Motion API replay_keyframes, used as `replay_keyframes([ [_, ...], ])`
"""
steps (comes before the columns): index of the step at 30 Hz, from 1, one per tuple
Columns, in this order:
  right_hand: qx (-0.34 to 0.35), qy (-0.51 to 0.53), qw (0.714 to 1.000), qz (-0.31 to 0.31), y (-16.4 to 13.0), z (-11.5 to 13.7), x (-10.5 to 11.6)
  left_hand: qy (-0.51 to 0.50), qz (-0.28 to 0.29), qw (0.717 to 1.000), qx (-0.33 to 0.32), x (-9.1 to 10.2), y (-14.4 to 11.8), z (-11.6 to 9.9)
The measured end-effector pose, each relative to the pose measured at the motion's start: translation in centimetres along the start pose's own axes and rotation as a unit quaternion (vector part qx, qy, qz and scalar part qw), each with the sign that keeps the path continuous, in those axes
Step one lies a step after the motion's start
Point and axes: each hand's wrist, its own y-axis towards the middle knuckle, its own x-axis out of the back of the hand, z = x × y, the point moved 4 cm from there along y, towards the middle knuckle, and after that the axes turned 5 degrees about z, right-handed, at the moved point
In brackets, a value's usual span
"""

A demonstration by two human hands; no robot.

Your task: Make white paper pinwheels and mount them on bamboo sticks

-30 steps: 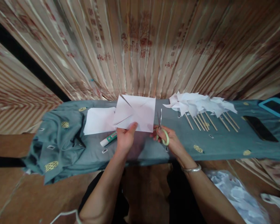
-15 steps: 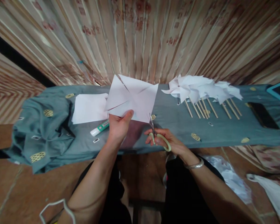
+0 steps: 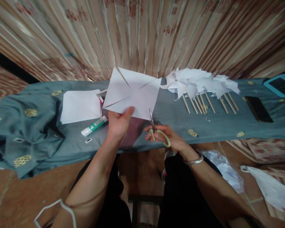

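My left hand point(image 3: 120, 123) grips a square sheet of white paper point(image 3: 137, 90) by its near edge, thumb on top. Slits run from the sheet's corners toward its middle, and one at the left gapes a little. In my right hand point(image 3: 165, 136) is a pair of scissors point(image 3: 165, 138) with pale green handles, fingers through the loops. The blades reach the sheet's near right corner, overlapping the paper there. Left of my left hand, a glue stick point(image 3: 95, 126) with a green label lies beside a stack of white paper point(image 3: 80, 106).
White paper pinwheels point(image 3: 199, 83) on wooden sticks lie in a row at the right. Past them are a black phone point(image 3: 258, 109) and a blue-framed device point(image 3: 281, 85). Bunched grey-green cloth point(image 3: 35, 126) covers the left end. A curtain point(image 3: 142, 38) hangs behind; plastic bags point(image 3: 225, 171) lie on the floor.
The camera view has shifted, so the whole scene sits further left and higher. The scissor blades have moved slightly further into the sheet's near right corner.
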Motion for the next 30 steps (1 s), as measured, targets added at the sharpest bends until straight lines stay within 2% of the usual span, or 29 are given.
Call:
replay_keyframes([
  [7,0.009,0.0,1.0,0.005,0.36,-0.74,0.23,-0.007,0.01,1.0,-0.019,-0.13,-0.01,-0.03],
  [30,-0.008,-0.002,1.0,0.007,0.38,-0.52,0.12,0.029,0.016,0.999,-0.029,0.17,0.14,0.19],
])
